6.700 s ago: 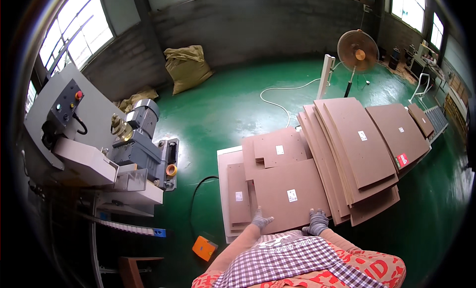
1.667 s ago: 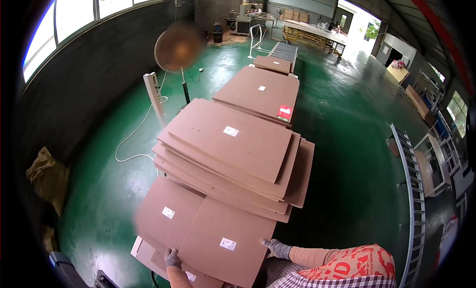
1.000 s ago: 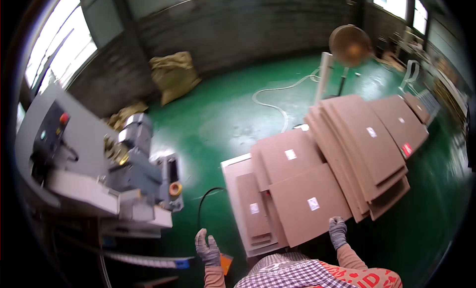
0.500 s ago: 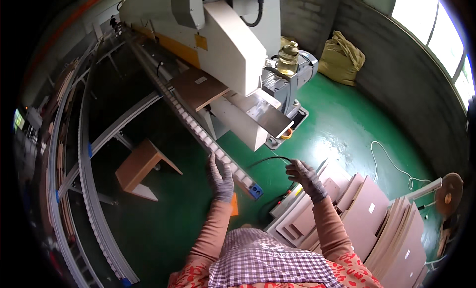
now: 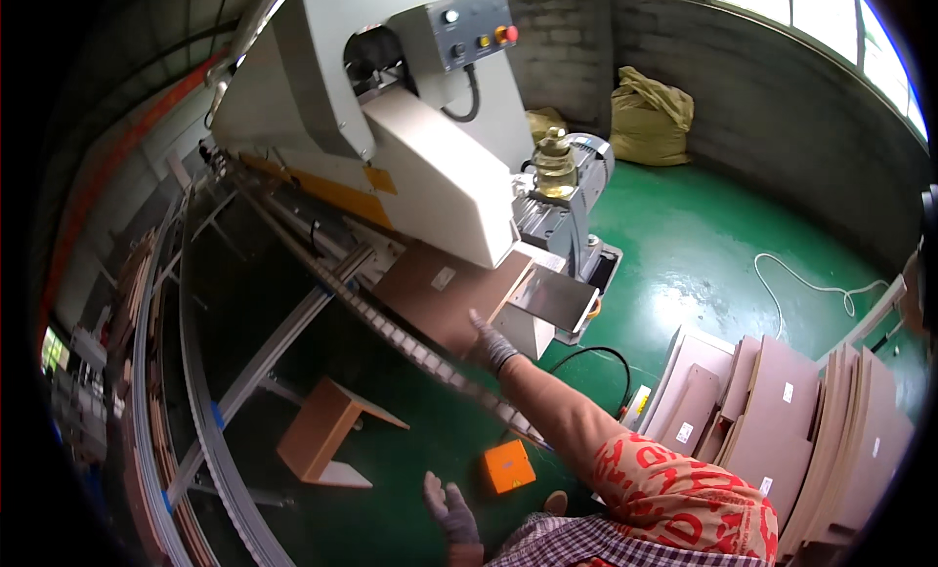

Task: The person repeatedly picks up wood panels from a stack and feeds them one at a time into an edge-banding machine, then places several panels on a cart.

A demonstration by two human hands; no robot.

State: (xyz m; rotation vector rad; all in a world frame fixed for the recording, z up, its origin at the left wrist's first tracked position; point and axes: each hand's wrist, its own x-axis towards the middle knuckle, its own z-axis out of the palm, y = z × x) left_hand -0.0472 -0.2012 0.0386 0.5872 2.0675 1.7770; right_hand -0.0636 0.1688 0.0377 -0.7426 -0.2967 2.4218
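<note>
i see the brown board [image 5: 422, 292] lying partly under the white housing [image 5: 449, 171]. my right hand [image 5: 491, 347] is at its near edge, one finger extended; remotely i cannot tell whether it grips. my left hand [image 5: 452, 516] is empty, fingers parted, left of the orange box [image 5: 509, 466].

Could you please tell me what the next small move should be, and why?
Probably bring the left hand to the brown panel at the machine: that hand is open and empty, while the right hand is at the panel's near edge.
</note>
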